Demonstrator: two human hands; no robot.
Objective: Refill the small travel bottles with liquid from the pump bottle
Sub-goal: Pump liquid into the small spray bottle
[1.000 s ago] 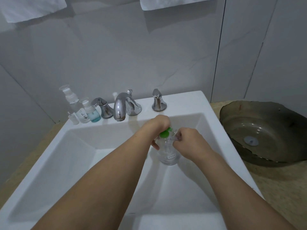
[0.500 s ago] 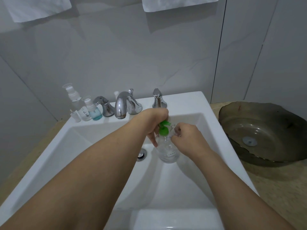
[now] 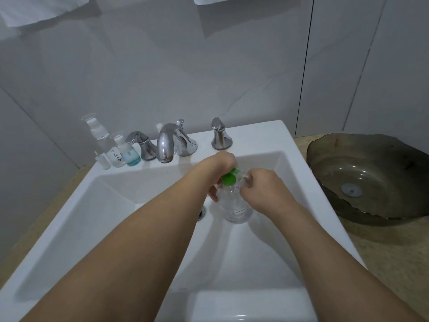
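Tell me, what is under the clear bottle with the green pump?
Under the clear bottle is the white sink, its drain partly showing beside it. Whether the bottle's base touches the sink is unclear.

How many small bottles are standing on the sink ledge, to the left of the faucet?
3: a tall clear spray bottle, a shorter bottle with blue liquid beside the left tap handle, and a tiny vial in front. Another could be hidden behind them.

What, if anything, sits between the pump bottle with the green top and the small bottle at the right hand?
Nothing visible. The left hand holds the green pump of the pump bottle; the right hand pinches a small clear bottle right beside it.
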